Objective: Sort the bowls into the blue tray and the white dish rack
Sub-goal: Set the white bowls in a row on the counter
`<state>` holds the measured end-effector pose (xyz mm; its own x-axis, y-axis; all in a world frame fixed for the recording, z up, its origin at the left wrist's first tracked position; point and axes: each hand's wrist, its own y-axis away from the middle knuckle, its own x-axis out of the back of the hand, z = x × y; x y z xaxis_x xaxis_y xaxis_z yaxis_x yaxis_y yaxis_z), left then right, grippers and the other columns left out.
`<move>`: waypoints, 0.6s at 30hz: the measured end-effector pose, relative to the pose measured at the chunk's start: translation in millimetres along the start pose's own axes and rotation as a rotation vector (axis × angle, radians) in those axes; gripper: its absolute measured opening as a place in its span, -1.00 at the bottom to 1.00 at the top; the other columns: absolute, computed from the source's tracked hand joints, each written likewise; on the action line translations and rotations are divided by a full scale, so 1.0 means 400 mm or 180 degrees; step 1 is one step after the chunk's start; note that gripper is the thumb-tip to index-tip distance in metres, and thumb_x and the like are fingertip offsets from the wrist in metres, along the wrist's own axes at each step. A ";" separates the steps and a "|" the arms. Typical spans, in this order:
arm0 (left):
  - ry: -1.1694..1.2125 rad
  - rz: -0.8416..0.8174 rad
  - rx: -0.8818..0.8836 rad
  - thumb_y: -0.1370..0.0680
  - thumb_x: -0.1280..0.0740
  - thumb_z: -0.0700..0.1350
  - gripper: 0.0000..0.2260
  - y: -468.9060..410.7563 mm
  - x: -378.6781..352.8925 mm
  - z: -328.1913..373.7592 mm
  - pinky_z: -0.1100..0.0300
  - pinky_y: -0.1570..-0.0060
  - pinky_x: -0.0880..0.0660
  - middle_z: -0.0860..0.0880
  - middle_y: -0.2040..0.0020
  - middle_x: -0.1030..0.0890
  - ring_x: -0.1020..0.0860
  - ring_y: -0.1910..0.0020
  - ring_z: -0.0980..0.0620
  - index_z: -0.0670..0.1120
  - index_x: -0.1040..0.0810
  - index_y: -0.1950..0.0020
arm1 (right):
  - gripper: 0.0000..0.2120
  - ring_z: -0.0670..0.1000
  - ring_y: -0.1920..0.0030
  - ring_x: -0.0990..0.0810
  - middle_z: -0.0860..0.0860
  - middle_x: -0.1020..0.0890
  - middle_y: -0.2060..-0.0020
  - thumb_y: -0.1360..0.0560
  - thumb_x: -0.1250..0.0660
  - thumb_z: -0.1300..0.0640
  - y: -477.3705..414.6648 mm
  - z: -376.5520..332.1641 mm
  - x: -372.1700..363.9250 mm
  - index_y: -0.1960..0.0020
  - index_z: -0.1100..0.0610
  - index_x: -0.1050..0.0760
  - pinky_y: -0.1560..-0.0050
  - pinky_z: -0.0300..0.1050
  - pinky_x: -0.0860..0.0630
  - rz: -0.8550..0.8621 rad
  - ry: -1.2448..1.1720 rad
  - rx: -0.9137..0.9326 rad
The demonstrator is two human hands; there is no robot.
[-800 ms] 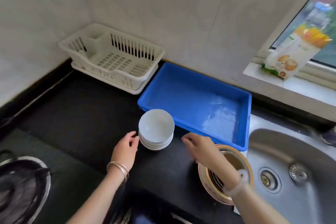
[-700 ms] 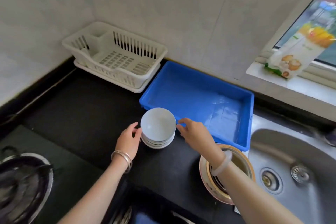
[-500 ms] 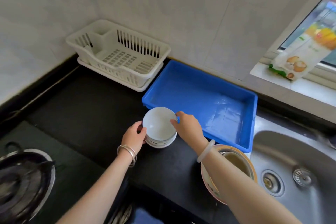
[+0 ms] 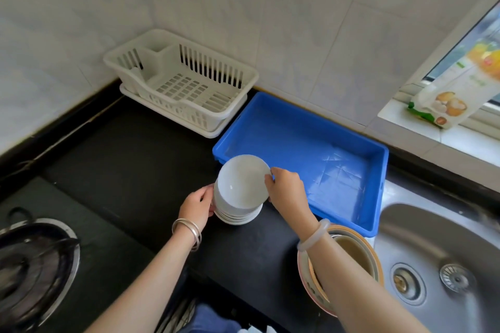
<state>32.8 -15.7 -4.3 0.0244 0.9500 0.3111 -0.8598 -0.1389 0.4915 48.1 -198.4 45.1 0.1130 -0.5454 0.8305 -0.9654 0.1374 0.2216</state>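
Observation:
A stack of white bowls stands on the black counter just in front of the blue tray. The top white bowl is tilted up on its right side. My right hand pinches its right rim. My left hand presses against the left side of the stack. The blue tray holds nothing. The white dish rack sits in the back corner, left of the tray, with nothing in it. A second stack of patterned bowls sits under my right forearm.
A steel sink lies to the right of the patterned bowls. A gas burner with a dark pan is at the lower left. A food packet leans on the window sill. Tiled walls close the back.
My right hand moved left from the patterned bowls to the white stack and gripped the top bowl's rim, tilting it up. My left hand closed in on the stack's left side.

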 end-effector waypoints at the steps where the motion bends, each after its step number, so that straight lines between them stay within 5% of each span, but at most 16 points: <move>1: -0.0120 0.0006 -0.0030 -0.58 -0.16 -0.03 -0.69 -0.002 -0.003 0.003 0.03 -0.05 -0.56 -0.08 -0.20 -0.55 -0.58 -0.03 -0.04 0.00 -0.44 -0.32 | -0.69 0.30 0.24 -0.59 0.19 -0.45 0.40 -0.55 -0.11 0.17 0.002 0.005 0.012 0.36 0.16 -0.19 0.33 -0.10 -0.33 0.0052 -0.0147 -0.0046; 4: -0.0692 0.0154 -0.0154 -0.53 -0.27 -0.07 -0.64 -0.004 -0.016 0.016 -0.01 -0.20 -0.47 -0.10 -0.28 -0.46 -0.51 -0.18 -0.10 0.00 -0.42 -0.34 | -0.74 0.25 0.22 -0.63 0.28 -0.59 0.31 -0.55 -0.12 0.14 0.005 0.022 0.042 0.29 0.20 -0.31 0.33 -0.11 -0.38 0.0132 -0.0294 -0.0108; 8: -0.0843 0.0637 -0.0412 -0.51 -0.30 -0.16 -0.67 0.013 -0.037 0.032 0.06 -0.13 -0.46 -0.10 -0.25 -0.46 -0.52 -0.14 -0.08 -0.02 -0.46 -0.28 | -0.72 0.09 0.41 -0.52 0.26 -0.64 0.31 -0.56 -0.11 0.13 0.008 0.051 0.064 0.21 0.29 -0.43 0.38 -0.18 -0.35 0.0174 -0.0349 -0.0132; 12: -0.0870 0.0918 -0.0553 -0.52 -0.26 -0.20 -0.69 0.030 -0.058 0.055 -0.01 -0.14 -0.51 -0.05 -0.21 -0.54 -0.53 -0.18 -0.07 -0.01 -0.48 -0.26 | -0.72 -0.05 0.51 -0.44 0.11 -0.56 0.42 -0.58 -0.11 0.13 0.009 0.076 0.073 0.29 0.12 -0.40 0.46 -0.26 -0.34 0.0092 -0.0431 -0.0146; 18: -0.1010 0.1058 -0.0599 -0.51 -0.26 -0.21 -0.79 0.030 -0.057 0.073 0.17 0.13 -0.45 -0.01 0.01 -0.62 -0.57 0.02 0.00 -0.02 -0.54 -0.09 | -0.73 -0.10 0.55 -0.44 0.01 -0.50 0.48 -0.58 -0.11 0.12 0.024 0.086 0.089 0.29 0.07 -0.39 0.45 -0.27 -0.36 0.0033 -0.0479 -0.0112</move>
<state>36.7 -47.1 18.2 -0.1376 0.7269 0.6728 -0.9239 -0.3391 0.1774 34.9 -245.0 59.3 0.0642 -0.6612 0.7475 -0.9572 0.1709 0.2334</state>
